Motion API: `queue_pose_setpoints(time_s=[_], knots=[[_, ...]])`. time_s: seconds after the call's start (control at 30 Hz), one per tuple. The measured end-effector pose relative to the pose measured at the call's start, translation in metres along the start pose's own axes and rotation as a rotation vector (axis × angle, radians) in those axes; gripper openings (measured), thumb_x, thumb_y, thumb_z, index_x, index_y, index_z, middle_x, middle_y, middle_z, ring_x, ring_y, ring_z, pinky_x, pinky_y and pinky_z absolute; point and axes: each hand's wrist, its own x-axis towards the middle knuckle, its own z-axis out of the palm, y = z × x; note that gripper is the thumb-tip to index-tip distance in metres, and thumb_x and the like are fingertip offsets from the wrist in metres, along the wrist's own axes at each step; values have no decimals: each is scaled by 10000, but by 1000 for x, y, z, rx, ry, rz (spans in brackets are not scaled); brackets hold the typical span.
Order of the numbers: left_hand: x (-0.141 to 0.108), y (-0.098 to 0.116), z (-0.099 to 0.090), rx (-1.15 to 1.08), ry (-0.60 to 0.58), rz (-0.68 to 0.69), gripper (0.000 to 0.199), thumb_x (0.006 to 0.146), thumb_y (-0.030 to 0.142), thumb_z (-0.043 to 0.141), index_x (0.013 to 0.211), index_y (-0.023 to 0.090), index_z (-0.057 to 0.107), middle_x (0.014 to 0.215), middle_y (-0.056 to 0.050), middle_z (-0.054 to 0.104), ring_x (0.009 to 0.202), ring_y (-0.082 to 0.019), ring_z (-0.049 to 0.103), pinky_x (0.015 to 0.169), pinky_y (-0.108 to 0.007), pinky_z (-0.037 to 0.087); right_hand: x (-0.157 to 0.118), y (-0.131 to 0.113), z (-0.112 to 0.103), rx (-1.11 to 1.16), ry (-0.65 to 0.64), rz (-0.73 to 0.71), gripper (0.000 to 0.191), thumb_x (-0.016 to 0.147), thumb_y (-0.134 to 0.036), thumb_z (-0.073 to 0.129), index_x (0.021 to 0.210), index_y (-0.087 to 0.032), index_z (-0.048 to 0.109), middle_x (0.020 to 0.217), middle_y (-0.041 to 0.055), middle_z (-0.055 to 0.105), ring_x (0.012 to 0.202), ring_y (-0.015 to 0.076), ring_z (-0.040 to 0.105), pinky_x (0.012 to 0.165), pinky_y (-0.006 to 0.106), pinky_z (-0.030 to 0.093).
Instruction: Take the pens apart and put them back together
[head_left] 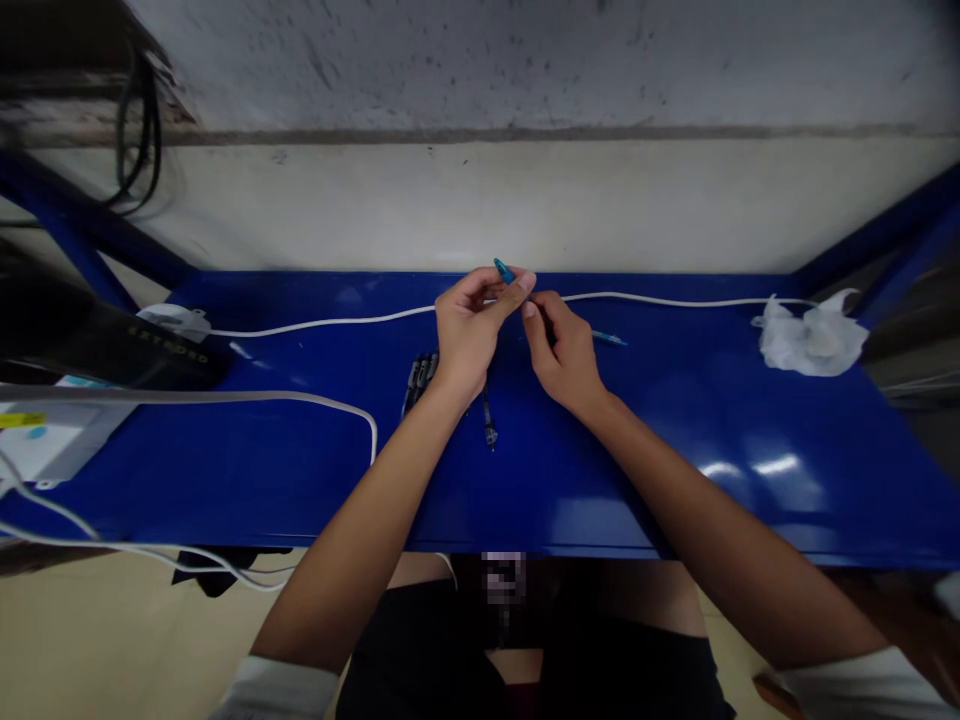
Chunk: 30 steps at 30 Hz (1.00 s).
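Note:
A teal pen [504, 271] pokes up at a slant between the thumb and fingers of my left hand [469, 335]. My right hand [564, 350] is closed in a pinch at the lower end of that pen, its fingertips almost touching my left thumb; the middle of the pen is hidden by the fingers. Another slim teal pen part [610, 338] lies on the table just beyond my right hand. Below my left hand lie several dark pens [420, 375] side by side, partly covered by my wrist. One separate dark pen [489, 425] rests between my forearms.
The blue table [675, 420] backs onto a wall. A white cable [322, 323] runs along its rear behind my hands. At the right sits a crumpled white plastic bag [811, 338]. A black cylinder [112, 335], a white box [60, 440] and looping cables [300, 397] occupy the left.

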Motion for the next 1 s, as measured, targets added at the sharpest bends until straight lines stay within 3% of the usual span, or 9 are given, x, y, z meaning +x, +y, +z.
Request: queue_pose_setpoints(time_s=[0.17, 0.33, 0.47, 0.57, 0.7, 0.87, 1.0], knots=[[0, -1, 2, -10, 41, 9, 350, 818, 376, 993, 724, 215, 697, 814, 16, 707, 805, -128, 659, 824, -270, 557, 0, -1, 0, 23, -2, 6, 268, 1169, -489, 507, 1132, -251, 626, 850, -6, 601, 665, 152, 507, 672, 344, 426], [-1, 3, 3, 1, 33, 22, 412, 846, 426, 969, 709, 213, 645, 790, 20, 686, 808, -131, 675, 842, -268, 574, -2, 0, 0, 22, 7, -5, 244, 1167, -469, 518, 1099, -247, 594, 849, -11, 593, 673, 144, 512, 666, 332, 417], [-2, 8, -1, -13, -117, -22, 260, 959, 504, 845, 938, 251, 789, 1053, -46, 819, 1040, -218, 775, 994, -364, 615, -2, 1, -1, 39, 23, 17, 252, 1173, -485, 504, 1098, -255, 574, 803, -28, 563, 631, 137, 474, 641, 327, 401], [-1, 6, -3, -27, -202, -42, 289, 950, 506, 850, 1121, 274, 823, 1126, -66, 845, 1127, -272, 796, 1066, -437, 609, -1, 1, -1, 51, 53, 65, 299, 1166, -538, 501, 1080, -262, 577, 749, -41, 529, 601, 139, 449, 610, 323, 383], [1, 0, -5, -12, -90, 2, 295, 889, 469, 922, 1079, 272, 812, 1038, -48, 842, 1052, -245, 805, 1018, -408, 623, -1, 0, -1, 39, 48, 54, 321, 1161, -555, 503, 1108, -257, 608, 783, -25, 564, 627, 145, 469, 632, 329, 404], [5, 1, -7, -33, 74, -1, 289, 848, 431, 964, 945, 253, 758, 889, -12, 784, 883, -184, 771, 840, -309, 624, 0, -2, 0, 39, 28, 37, 316, 1165, -520, 499, 1152, -241, 646, 846, -7, 595, 650, 140, 473, 656, 331, 406], [5, 7, -8, -52, 111, 1, 274, 886, 452, 931, 938, 267, 736, 906, -14, 770, 926, -208, 786, 813, -315, 630, 0, -2, 1, 44, 19, 51, 309, 1161, -511, 507, 1128, -239, 651, 807, -22, 567, 639, 136, 448, 636, 321, 377]])
